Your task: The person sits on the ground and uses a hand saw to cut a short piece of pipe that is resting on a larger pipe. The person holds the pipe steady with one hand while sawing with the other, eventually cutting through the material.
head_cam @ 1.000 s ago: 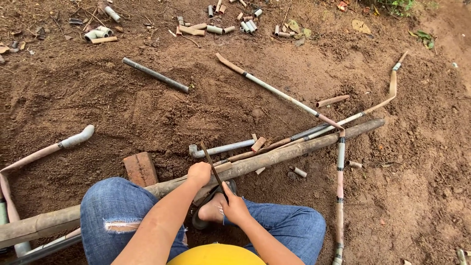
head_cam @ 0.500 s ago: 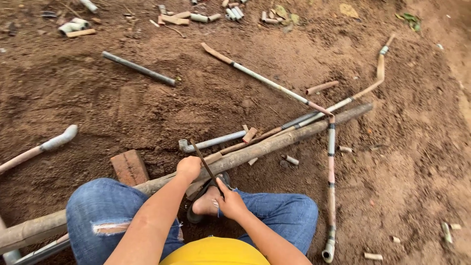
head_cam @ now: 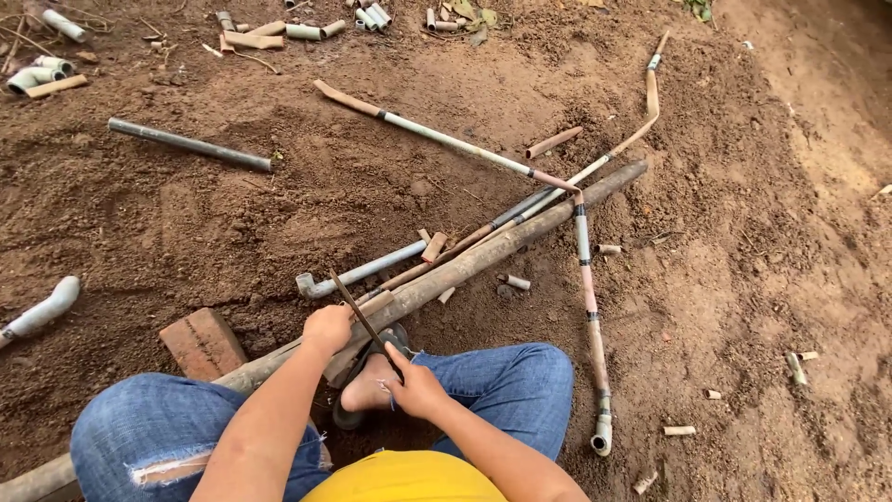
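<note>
Pipe [head_cam: 483,260], long, mud-brown, lying slantwise on soil, thin saw blade [head_cam: 358,311] across it

Red brick [head_cam: 202,342] on soil, left of knee. Dark grey pipe [head_cam: 189,144] lying alone, upper left. White pipe elbow [head_cam: 42,311] at left edge. Short pipe offcuts [head_cam: 307,28] scattered along top. Long bent jointed pipe [head_cam: 587,279] at right.

Soft, even daylight is falling across the scene; shadows staying faint, no glare, focus holding sharp throughout.
</note>
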